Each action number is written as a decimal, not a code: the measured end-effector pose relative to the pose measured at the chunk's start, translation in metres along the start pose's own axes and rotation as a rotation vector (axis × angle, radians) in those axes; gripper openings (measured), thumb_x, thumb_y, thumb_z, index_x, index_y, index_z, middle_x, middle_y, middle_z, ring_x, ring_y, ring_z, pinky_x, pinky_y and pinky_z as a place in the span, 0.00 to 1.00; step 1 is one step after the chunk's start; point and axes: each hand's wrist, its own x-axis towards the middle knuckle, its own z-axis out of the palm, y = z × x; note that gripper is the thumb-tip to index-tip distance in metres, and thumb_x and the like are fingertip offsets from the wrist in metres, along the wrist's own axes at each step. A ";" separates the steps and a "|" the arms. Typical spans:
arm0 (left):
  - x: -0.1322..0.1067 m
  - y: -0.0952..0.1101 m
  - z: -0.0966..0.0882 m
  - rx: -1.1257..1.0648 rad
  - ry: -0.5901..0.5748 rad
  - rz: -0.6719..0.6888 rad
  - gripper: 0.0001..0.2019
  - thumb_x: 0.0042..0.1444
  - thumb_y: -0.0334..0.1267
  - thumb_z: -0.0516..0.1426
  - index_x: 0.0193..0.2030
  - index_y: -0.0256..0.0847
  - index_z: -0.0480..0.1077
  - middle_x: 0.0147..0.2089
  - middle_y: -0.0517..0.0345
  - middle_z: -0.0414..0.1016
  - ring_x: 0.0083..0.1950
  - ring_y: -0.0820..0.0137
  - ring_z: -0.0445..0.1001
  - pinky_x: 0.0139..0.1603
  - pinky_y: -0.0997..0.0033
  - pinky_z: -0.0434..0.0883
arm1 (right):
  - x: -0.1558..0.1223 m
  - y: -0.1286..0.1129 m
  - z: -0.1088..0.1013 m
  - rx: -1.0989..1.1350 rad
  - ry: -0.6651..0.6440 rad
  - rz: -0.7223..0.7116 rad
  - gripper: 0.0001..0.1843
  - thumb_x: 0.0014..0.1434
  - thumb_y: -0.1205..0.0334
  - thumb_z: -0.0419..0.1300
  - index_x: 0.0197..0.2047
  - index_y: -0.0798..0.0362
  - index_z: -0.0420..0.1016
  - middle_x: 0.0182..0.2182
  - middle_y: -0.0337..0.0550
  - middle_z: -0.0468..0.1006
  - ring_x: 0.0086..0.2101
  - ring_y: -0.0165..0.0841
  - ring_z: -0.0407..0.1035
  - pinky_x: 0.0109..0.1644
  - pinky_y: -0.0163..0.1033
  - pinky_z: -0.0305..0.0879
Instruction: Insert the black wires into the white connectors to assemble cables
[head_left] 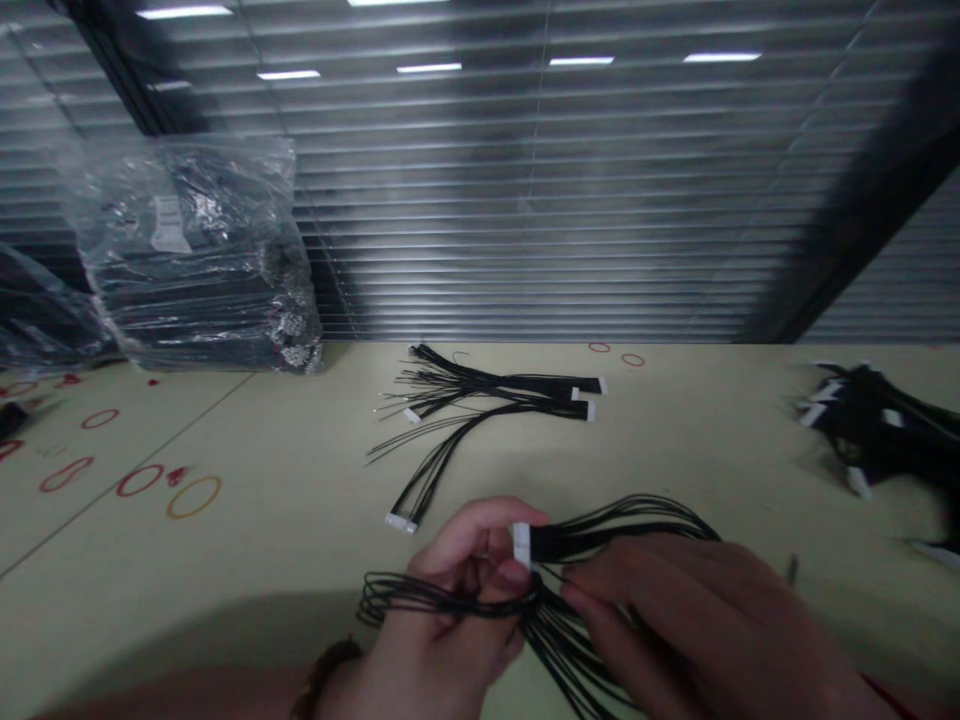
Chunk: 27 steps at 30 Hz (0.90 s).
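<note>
My left hand (457, 590) is closed round a looped bundle of thin black wires (630, 520), with thumb and fingers pinching its white connector (521, 543). My right hand (675, 610) lies over the same wires just right of the connector, its fingertips pinched on the strands. The loops fan out left and right below both hands. Further back on the pale table (300, 500) lie loose black wire harnesses with white connectors (495, 395).
A clear plastic bag of black cables (199, 260) stands at the back left by the window blinds. A second heap of black harnesses (877, 425) lies at the right edge. Red and yellow rubber bands (193, 497) are scattered on the left of the table.
</note>
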 end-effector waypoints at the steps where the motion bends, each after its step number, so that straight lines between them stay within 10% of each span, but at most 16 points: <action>1: -0.001 -0.001 -0.001 0.010 -0.007 0.014 0.11 0.58 0.48 0.58 0.40 0.44 0.69 0.24 0.66 0.58 0.21 0.80 0.48 0.18 0.81 0.49 | 0.000 0.000 0.000 -0.007 0.000 0.001 0.19 0.67 0.66 0.42 0.28 0.51 0.67 0.25 0.33 0.74 0.25 0.25 0.69 0.29 0.34 0.61; 27: -0.007 -0.003 -0.002 0.145 0.038 -0.005 0.12 0.57 0.51 0.57 0.42 0.48 0.72 0.30 0.61 0.64 0.29 0.75 0.57 0.28 0.81 0.59 | 0.000 0.004 0.002 -0.203 -0.041 -0.199 0.20 0.70 0.62 0.37 0.34 0.52 0.66 0.26 0.38 0.75 0.24 0.29 0.67 0.24 0.38 0.58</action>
